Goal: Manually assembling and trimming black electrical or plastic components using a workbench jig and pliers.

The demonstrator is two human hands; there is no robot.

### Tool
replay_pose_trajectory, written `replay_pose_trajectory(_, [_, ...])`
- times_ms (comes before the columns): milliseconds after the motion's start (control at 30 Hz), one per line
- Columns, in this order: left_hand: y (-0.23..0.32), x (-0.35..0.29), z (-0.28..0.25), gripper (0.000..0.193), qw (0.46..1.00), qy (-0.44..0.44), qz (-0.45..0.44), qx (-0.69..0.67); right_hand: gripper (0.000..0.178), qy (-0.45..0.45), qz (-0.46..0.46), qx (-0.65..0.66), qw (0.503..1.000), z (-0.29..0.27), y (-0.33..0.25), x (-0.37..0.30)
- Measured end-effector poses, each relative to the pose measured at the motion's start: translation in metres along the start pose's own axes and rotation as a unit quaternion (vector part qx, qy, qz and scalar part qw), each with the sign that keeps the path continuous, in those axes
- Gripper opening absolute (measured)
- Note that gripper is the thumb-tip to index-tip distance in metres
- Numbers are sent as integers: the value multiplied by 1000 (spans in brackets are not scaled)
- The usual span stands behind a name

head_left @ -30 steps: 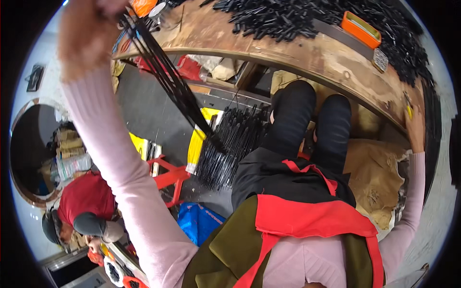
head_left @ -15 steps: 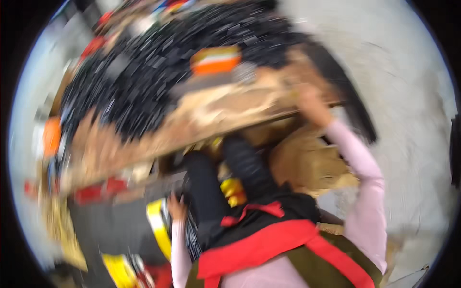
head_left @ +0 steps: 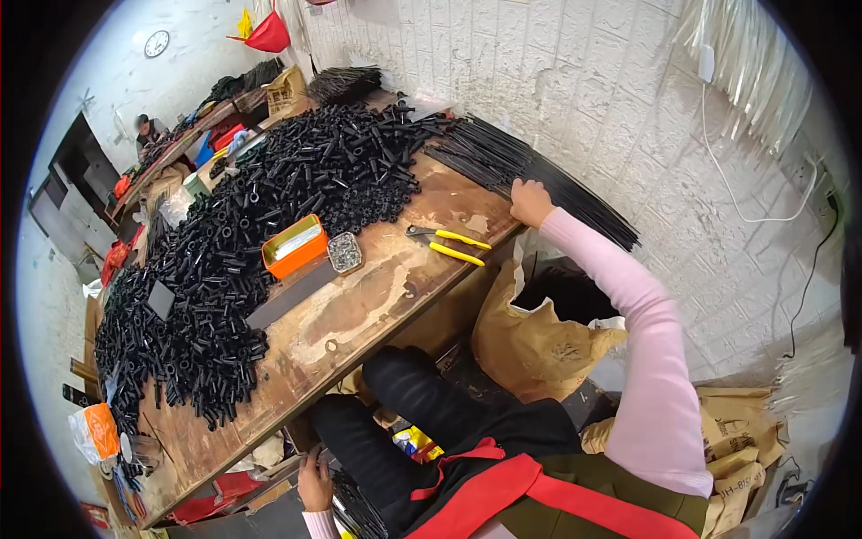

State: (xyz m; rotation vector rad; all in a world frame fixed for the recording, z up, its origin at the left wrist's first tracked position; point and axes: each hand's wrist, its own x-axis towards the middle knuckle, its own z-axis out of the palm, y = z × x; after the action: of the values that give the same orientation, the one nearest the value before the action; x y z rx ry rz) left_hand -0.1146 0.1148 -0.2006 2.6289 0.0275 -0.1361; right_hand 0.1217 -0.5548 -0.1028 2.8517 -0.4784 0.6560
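Observation:
My right hand rests at the table's right front corner, its fingers curled, right beside a spread bundle of long thin black rods. What its fingers close on, if anything, is hidden. Low at the left, my left hand is down beside my thigh, fingers somewhat apart. Close to it lies another bundle of thin black rods. Yellow-handled pliers lie on the wooden table, left of my right hand. A large heap of short black tubular parts covers much of the tabletop.
On the table stand an orange box and a small tub of metal bits, near a flat dark strip. Below the right corner is an open brown paper sack. A person sits far back left.
My view has swung up and steadied, bringing the wall and far room into sight. My right hand stays at the table's right corner; my left hand stays low beside my thigh.

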Motion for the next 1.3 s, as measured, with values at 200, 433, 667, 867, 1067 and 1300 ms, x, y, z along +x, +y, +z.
replay_pose_trajectory(200, [20,-5,-13,32,1000,-3,7,10,26,-170,-40,71,982,-1,12,32])
replay_pose_trajectory(433, [59,-12,-27,29,1000,-14,0,11,24,-65,-37,115,991,-20,41,45])
replay_pose_trajectory(667, [57,-13,-39,29,999,39,24,18,17,-201,36,296,933,-98,51,109])
replay_pose_trajectory(867, [49,-29,-43,29,1000,12,13,-2,24,-91,-11,208,974,-95,28,125])
replay_pose_trajectory(1067, [48,-40,-61,28,999,-7,32,-28,28,116,4,214,970,-127,-13,170])
replay_pose_trajectory(1300, [152,-26,-106,29,893,-189,190,-361,33,-200,-52,580,788,-227,-101,158])
